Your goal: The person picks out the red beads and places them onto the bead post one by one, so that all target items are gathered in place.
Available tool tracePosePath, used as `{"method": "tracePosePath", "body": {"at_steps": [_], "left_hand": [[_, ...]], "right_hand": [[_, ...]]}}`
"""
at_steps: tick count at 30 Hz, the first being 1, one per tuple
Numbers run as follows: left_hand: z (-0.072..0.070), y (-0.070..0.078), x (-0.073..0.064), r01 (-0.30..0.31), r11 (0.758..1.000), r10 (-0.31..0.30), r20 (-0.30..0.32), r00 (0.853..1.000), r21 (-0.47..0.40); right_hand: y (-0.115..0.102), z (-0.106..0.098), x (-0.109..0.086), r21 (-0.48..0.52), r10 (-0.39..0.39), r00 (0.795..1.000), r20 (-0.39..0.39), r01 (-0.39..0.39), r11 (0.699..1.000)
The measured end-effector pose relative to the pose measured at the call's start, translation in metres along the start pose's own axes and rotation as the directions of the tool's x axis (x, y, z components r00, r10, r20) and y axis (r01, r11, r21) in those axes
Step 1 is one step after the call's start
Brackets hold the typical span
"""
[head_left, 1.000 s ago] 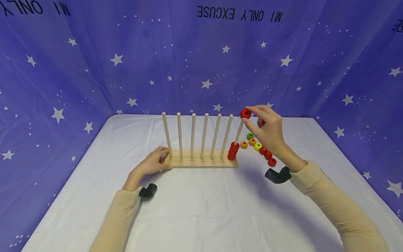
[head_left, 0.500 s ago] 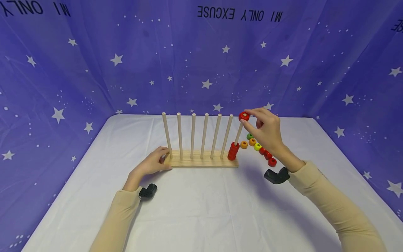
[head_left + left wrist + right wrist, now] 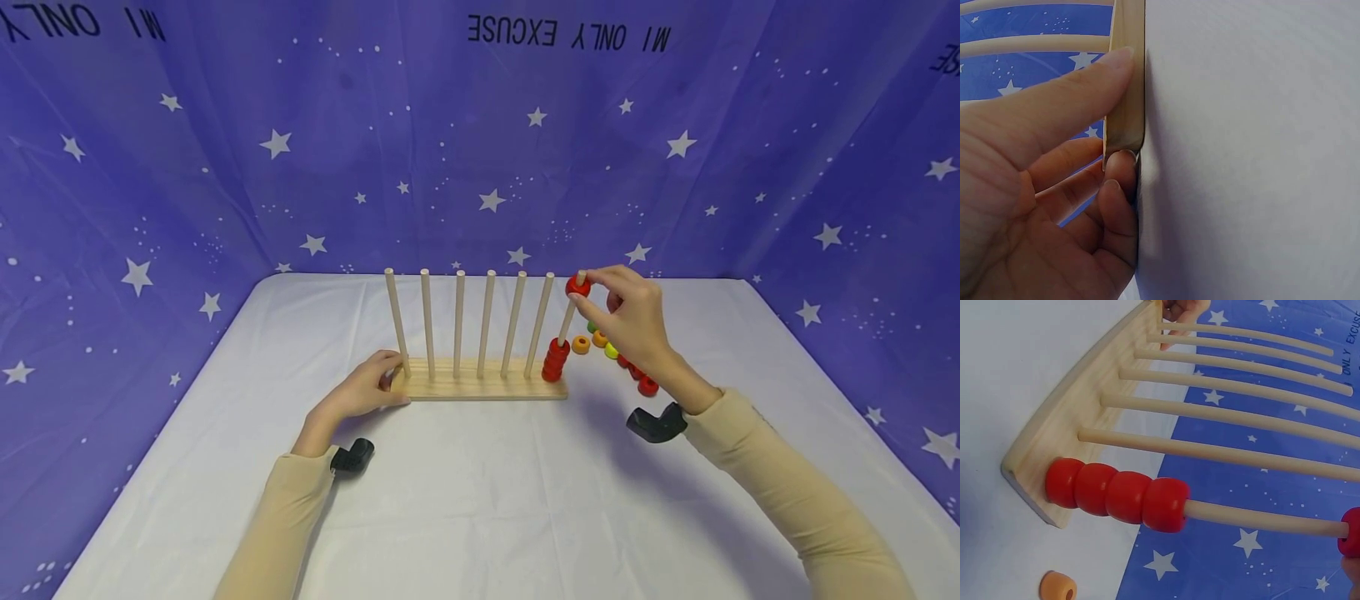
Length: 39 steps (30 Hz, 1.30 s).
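A wooden peg rack (image 3: 472, 388) with several upright pegs stands on the table. My left hand (image 3: 367, 385) grips its left end; in the left wrist view the thumb lies along the edge of the base (image 3: 1127, 119) and the other fingers curl round the end. At the rightmost peg (image 3: 567, 321), my right hand (image 3: 633, 312) pinches a red bead (image 3: 577, 286) between thumb and fingers. The peg's tip pokes out above that bead. Several red beads (image 3: 1125, 495) are stacked at the foot of the same peg, with bare wood between them and the held bead (image 3: 1351, 532).
Loose beads lie right of the rack: an orange bead (image 3: 581, 345) nearest it, then a green bead (image 3: 592, 327), a yellow bead (image 3: 612, 351) and red beads (image 3: 648, 386), partly behind the right hand. A purple star-patterned cloth (image 3: 480, 150) hangs behind the white table (image 3: 465, 500).
My right hand has brought the red bead from above the rightmost peg's tip onto the peg and slightly down it. The left hand and rack have stayed put.
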State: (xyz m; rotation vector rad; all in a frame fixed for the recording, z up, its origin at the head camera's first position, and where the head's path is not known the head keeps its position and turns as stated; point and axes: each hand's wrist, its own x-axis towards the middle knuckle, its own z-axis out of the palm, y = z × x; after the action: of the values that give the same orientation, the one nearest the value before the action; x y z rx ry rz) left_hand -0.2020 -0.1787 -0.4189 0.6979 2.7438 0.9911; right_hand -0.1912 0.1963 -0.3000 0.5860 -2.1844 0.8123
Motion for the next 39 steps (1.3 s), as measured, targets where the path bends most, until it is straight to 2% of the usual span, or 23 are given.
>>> {"method": "tracePosePath", "body": {"at_steps": [15, 21, 39], "left_hand": [[-0.001, 0.0, 0.0, -0.008, 1.0, 0.008, -0.003, 1.0, 0.006], [0.0, 0.001, 0.0, 0.011, 1.0, -0.011, 0.002, 1.0, 0.0], [-0.001, 0.001, 0.0, -0.007, 1.0, 0.007, -0.001, 1.0, 0.009]], "right_hand": [[0.006, 0.006, -0.008, -0.019, -0.006, 1.0, 0.026, 0.006, 1.0], [0.007, 0.007, -0.011, -0.016, -0.006, 0.999, 0.054, 0.007, 1.0], [0.013, 0.016, -0.022, -0.047, 0.038, 0.99, 0.133, -0.032, 0.998]]}}
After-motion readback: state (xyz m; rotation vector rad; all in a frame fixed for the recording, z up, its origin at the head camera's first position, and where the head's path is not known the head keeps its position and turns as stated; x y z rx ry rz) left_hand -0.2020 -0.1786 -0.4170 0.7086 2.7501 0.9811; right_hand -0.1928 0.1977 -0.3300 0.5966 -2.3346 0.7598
